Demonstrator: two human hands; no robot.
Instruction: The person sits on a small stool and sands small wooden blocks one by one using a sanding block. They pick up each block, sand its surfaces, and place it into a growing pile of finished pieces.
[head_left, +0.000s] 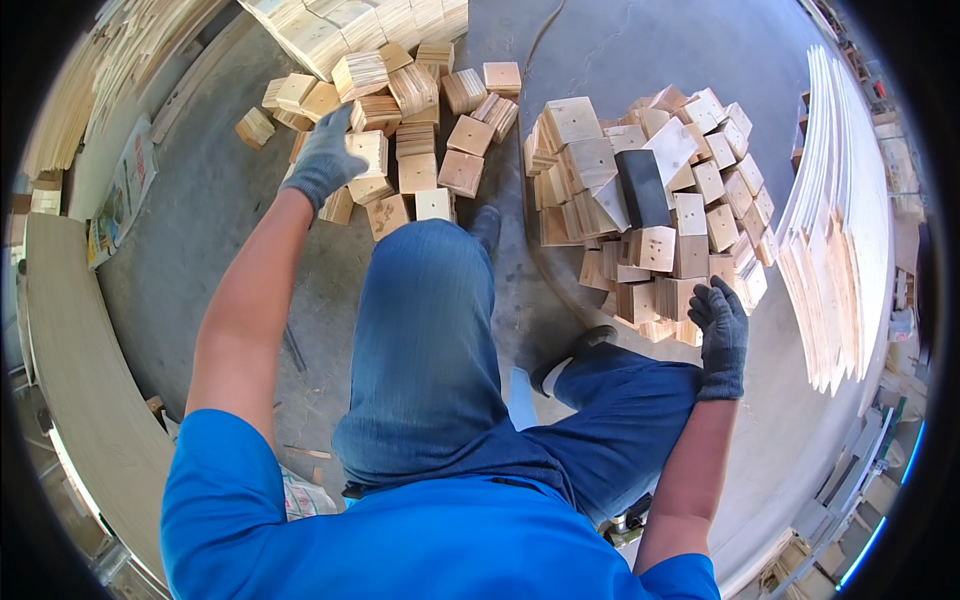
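My left hand [328, 160], in a grey knit glove, reaches to the left pile of square plywood pieces [417, 172]. Its thumb stands apart from the fingers, beside a pale stack of plywood pieces [369, 154]; nothing shows held in it. My right hand [722, 335], in a dark grey glove, hovers by my knee at the near edge of the right pile of plywood pieces [690, 205]. Its fingers are curled in, with nothing visible in them. On that right pile lies a dark rectangular block [643, 188], with a pale flat piece [672, 148] beside it.
Long thin wooden sheets [825, 260] are stacked on the far right. At top left, neat rows of wooden blocks [350, 25] adjoin the left pile. A long board [75, 350] runs along the left side. A dark cable [530, 80] crosses the concrete floor [240, 160] between the piles.
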